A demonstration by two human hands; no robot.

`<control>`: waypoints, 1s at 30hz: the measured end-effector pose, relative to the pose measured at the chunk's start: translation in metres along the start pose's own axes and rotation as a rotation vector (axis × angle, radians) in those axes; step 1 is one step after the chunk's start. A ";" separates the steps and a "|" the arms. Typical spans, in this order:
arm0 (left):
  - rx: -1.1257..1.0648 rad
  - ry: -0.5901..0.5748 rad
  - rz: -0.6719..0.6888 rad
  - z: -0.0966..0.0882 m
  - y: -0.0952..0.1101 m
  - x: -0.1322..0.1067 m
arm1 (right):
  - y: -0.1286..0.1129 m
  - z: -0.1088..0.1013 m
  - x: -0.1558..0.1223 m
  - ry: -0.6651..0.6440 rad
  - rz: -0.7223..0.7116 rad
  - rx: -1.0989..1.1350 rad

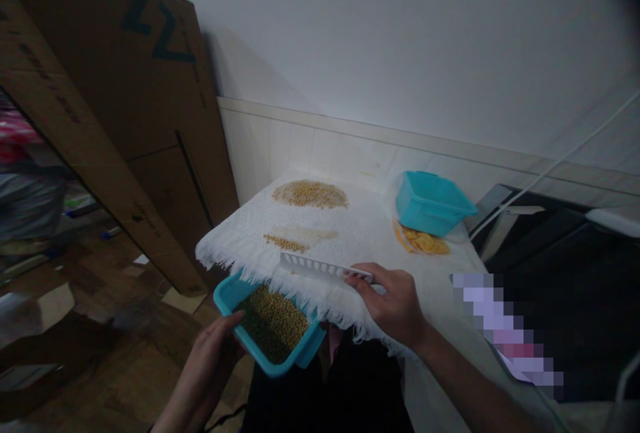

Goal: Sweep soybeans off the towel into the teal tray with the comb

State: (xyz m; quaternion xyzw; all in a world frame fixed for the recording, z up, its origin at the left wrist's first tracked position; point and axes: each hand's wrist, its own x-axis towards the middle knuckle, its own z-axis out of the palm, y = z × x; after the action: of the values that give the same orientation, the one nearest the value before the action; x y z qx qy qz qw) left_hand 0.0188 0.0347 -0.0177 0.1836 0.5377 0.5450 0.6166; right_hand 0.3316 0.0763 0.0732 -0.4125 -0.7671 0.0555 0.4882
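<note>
My left hand [216,345] grips the near left rim of a blue plastic basket [273,369], held below the front edge of the table. Inside it lie yellow soybeans [287,316] and smaller dark green beans or grains [260,334]. My right hand [395,296] is closed on one end of a thin white slotted plastic strip [320,268], which stands on edge over the cloth near the fringe. Just behind the strip is a small streak of soybeans [286,243]. Farther back spreads a larger patch of soybeans mixed with fine pale grains [310,194].
A white fringed cloth [360,233] covers the table. At its back right, a second blue basket [435,203] stands behind yellow peel-like pieces [425,241]. A large cardboard box [165,106] rises on the left. Dark flat equipment [565,299] and a white cable [550,166] lie right.
</note>
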 end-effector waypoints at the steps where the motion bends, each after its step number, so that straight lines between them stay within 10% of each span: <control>1: -0.001 -0.009 0.001 0.000 0.000 0.000 | -0.004 0.000 0.000 -0.009 -0.005 0.010; 30: -0.015 -0.035 0.039 -0.007 -0.009 0.010 | 0.006 -0.003 -0.004 0.101 0.029 -0.132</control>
State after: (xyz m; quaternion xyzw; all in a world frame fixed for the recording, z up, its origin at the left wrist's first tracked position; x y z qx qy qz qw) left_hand 0.0151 0.0375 -0.0323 0.1987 0.5190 0.5578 0.6164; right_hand 0.3379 0.0763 0.0690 -0.4571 -0.7374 -0.0090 0.4971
